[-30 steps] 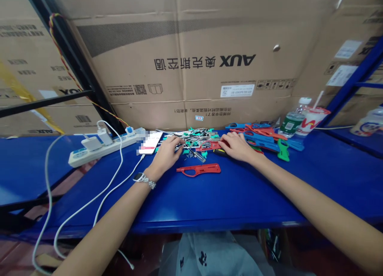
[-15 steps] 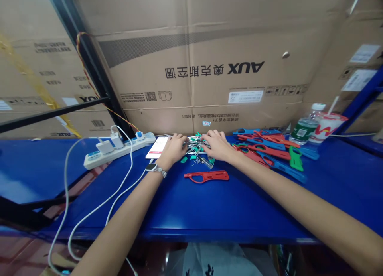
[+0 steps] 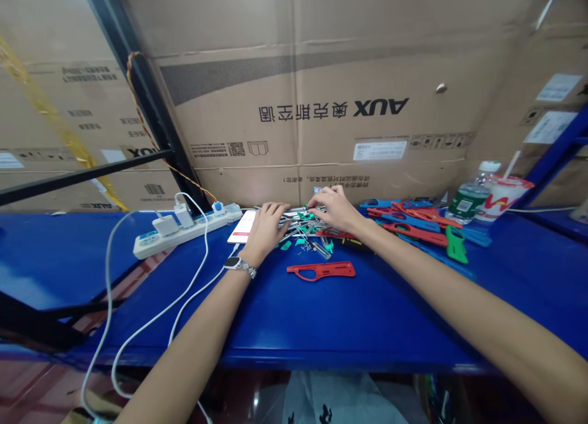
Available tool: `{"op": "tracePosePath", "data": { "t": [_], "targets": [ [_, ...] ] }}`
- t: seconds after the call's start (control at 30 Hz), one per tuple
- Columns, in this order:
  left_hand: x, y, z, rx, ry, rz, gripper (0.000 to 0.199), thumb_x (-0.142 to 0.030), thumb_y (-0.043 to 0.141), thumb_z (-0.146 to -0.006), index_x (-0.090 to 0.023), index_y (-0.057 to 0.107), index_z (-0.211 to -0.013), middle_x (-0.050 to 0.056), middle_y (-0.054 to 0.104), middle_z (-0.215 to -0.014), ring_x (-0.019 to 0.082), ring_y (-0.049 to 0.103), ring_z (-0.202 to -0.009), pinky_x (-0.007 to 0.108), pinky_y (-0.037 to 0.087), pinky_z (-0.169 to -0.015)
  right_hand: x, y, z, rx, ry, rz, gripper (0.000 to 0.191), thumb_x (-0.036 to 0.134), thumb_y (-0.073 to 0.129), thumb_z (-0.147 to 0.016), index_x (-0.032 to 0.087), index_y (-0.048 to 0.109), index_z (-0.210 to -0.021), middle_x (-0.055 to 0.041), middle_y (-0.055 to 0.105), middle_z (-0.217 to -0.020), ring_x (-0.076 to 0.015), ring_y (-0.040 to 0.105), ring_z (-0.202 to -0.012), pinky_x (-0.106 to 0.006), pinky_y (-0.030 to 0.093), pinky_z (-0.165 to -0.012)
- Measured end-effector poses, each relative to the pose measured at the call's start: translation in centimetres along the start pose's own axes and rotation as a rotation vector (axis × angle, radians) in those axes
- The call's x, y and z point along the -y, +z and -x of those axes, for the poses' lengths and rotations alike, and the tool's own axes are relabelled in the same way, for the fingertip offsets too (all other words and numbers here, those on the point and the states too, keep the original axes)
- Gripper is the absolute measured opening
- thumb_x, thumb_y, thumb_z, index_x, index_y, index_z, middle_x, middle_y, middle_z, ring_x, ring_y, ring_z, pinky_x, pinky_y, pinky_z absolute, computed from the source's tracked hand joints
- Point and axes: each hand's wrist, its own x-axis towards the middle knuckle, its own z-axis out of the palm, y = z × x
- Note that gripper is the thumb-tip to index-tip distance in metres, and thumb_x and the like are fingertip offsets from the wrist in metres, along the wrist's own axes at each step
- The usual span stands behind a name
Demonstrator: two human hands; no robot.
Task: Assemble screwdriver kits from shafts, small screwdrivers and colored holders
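Observation:
My left hand (image 3: pixel 267 229) rests at the left side of a pile of thin metal rods and green bits (image 3: pixel 301 228), its fingers curled over some of them; what it grips is too small to name. At the back right of the pile, my right hand (image 3: pixel 337 209) has thumb and fingers pinched together at a small item I cannot make out. In front of the pile a red plastic lighter-shaped casing (image 3: pixel 328 271) lies flat. A small transparent part (image 3: pixel 321 250) lies at the pile's front edge.
Red and blue casings (image 3: pixel 413 219) and a green one (image 3: pixel 456 245) lie to the right, before a bottle (image 3: pixel 469 194) and a cup (image 3: pixel 505 197). A phone (image 3: pixel 242 228), power strip (image 3: pixel 184 231) and white cables are left. Cardboard (image 3: pixel 294 124) stands behind.
My right hand has lifted slightly and moved toward the back, its fingers drawing together. My left hand has shifted little. The whole view has moved slightly.

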Motion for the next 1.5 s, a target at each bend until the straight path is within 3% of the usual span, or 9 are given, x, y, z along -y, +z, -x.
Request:
{"op": "tracePosePath", "data": {
  "t": [0.2,0.33,0.47,0.6,0.73,0.87,1.03,1.27,1.5],
  "targets": [
    [-1.2,-1.6,-0.5,-0.158,0.106,-0.044,0.022,-0.026,0.049,-0.103,-0.02,0.064,-0.119,0.01,0.069,-0.107,0.027,0.062,-0.1,0.042,0.046,-0.09,1.4,-1.9,1.8,-0.205,-0.003,-0.119,0.008,0.026,0.062,-0.094,0.023,0.069,-0.096,-0.0064,0.074,-0.099,-0.0264,0.063,-0.105,-0.046,0.038,-0.099],
    [-2.4,-2.6,-0.1,-0.236,0.18,0.013,0.027,-0.027,0.045,-0.105,-0.017,0.064,-0.122,0.008,0.065,-0.094,0.021,0.061,-0.08,0.033,0.047,-0.072,2.7,-3.0,3.6,-0.297,0.132,-0.431,0.018,0.03,0.065,-0.091,0.023,0.067,-0.106,-0.0075,0.073,-0.108,-0.0249,0.066,-0.105,-0.043,0.048,-0.095],
    [-3.4,-3.4,0.2,-0.278,0.261,0.036,0.026,-0.027,0.048,-0.105,-0.017,0.064,-0.124,0.007,0.065,-0.091,0.019,0.06,-0.077,0.03,0.047,-0.068,3.4,-3.7,5.1,-0.22,0.206,-0.826,0.027,0.043,0.071,-0.086,0.021,0.066,-0.101,-0.0074,0.075,-0.098,-0.024,0.071,-0.093,-0.042,0.053,-0.088],
    [-3.8,-3.8,0.3,-0.296,0.288,0.045,0.025,-0.025,0.049,-0.105,-0.016,0.064,-0.123,0.007,0.066,-0.09,0.018,0.06,-0.076,0.029,0.047,-0.067,4.0,-3.8,5.9,-0.169,0.313,-1.052,0.036,0.057,0.069,-0.086,0.021,0.064,-0.091,-0.0021,0.072,-0.076,-0.018,0.069,-0.07,-0.036,0.056,-0.073],
    [-4.0,-3.9,0.4,-0.335,0.299,0.022,0.024,-0.026,0.051,-0.104,-0.017,0.064,-0.122,0.006,0.067,-0.091,0.017,0.059,-0.073,0.029,0.046,-0.066,4.8,-3.6,6.1,-0.168,0.379,-1.164,0.04,0.06,0.069,-0.084,0.021,0.058,-0.085,0.0037,0.064,-0.066,-0.0095,0.052,-0.046,-0.025,0.043,-0.049],
    [-4.1,-3.7,0.6,-0.329,0.28,0.025,0.024,-0.028,0.051,-0.104,-0.017,0.065,-0.121,0.007,0.068,-0.093,0.018,0.061,-0.076,0.03,0.047,-0.069,4.9,-3.2,6.1,-0.219,0.373,-1.057,0.042,0.063,0.066,-0.085,0.022,0.058,-0.087,0.0052,0.056,-0.061,-0.0081,0.04,-0.043,-0.024,0.032,-0.044],
    [-3.8,-2.9,0.4,-0.282,0.196,0.011,0.026,-0.029,0.049,-0.105,-0.016,0.067,-0.118,0.008,0.069,-0.093,0.019,0.062,-0.077,0.031,0.047,-0.07,4.0,-2.1,5.2,-0.311,0.338,-0.844,0.037,0.058,0.06,-0.091,0.021,0.062,-0.088,0.0029,0.05,-0.064,-0.0123,0.045,-0.055,-0.026,0.037,-0.053],
    [-3.0,-2.6,0.3,-0.334,0.098,0.0,0.025,-0.03,0.05,-0.105,-0.017,0.067,-0.117,0.007,0.069,-0.094,0.019,0.063,-0.076,0.03,0.046,-0.067,2.7,-2.4,2.9,-0.187,0.33,-0.871,0.024,0.044,0.063,-0.09,0.02,0.061,-0.086,0.0027,0.052,-0.069,-0.0119,0.045,-0.062,-0.027,0.039,-0.06],
    [-3.0,-3.7,0.8,-0.176,0.129,0.146,0.024,-0.03,0.049,-0.104,-0.017,0.064,-0.118,0.006,0.068,-0.096,0.018,0.064,-0.075,0.03,0.049,-0.068,3.5,-4.0,3.7,-0.126,0.248,-0.757,0.028,0.042,0.054,-0.097,0.02,0.058,-0.081,0.0032,0.053,-0.063,-0.0125,0.048,-0.06,-0.028,0.04,-0.063]
  ]
}}
